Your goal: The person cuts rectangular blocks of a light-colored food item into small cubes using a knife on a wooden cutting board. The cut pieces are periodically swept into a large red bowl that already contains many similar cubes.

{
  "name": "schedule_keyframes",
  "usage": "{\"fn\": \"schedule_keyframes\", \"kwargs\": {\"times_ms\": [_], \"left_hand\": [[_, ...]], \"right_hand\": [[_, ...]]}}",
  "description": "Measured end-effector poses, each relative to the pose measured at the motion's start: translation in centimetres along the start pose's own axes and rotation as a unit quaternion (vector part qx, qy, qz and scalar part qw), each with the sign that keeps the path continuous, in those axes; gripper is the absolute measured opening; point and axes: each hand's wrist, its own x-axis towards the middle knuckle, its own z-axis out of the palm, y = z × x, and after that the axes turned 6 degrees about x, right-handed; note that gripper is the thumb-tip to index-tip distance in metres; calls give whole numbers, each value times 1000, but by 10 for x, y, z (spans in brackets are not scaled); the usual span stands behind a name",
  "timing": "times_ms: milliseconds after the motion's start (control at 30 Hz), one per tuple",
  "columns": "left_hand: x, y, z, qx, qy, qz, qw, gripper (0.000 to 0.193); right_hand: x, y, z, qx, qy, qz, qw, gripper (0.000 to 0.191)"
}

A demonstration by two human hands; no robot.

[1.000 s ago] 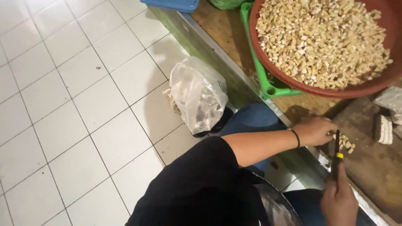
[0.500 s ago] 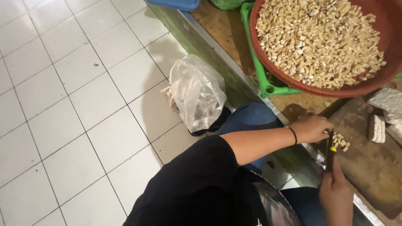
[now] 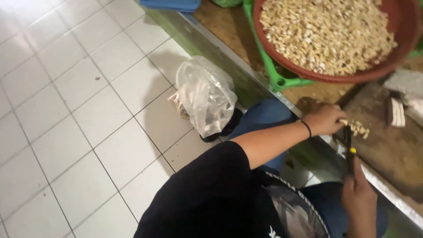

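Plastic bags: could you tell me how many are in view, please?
1: the clear plastic bag sits on the white tiled floor, beside the person's knee. Others may be hidden.

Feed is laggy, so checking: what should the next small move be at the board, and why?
Probably bring the knife down for another cut. The right hand holds it beside the left hand, which pins a pale strip among cut pieces on the wooden board.

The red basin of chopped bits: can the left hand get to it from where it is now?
Probably yes. The left hand rests on the board by the small pile, and the red basin sits just beyond it, open-topped, with nothing between them.
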Motion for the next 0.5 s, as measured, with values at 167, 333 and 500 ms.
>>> {"fn": "schedule_keyframes", "kwargs": {"times_ms": [167,333,500], "left_hand": [[-7,-8,8,-83,20,5,996,28],[-11,-14,6,-178,-4,-39,983,24],[-13,-2,-15,-156,-34,-68,985,20]], "right_hand": [[-12,-24,0,29,33,-36,998,55],[-21,-50,-7,37,47,-37,997,53],[-24,-68,-11,24,51,-31,998,54]]}}
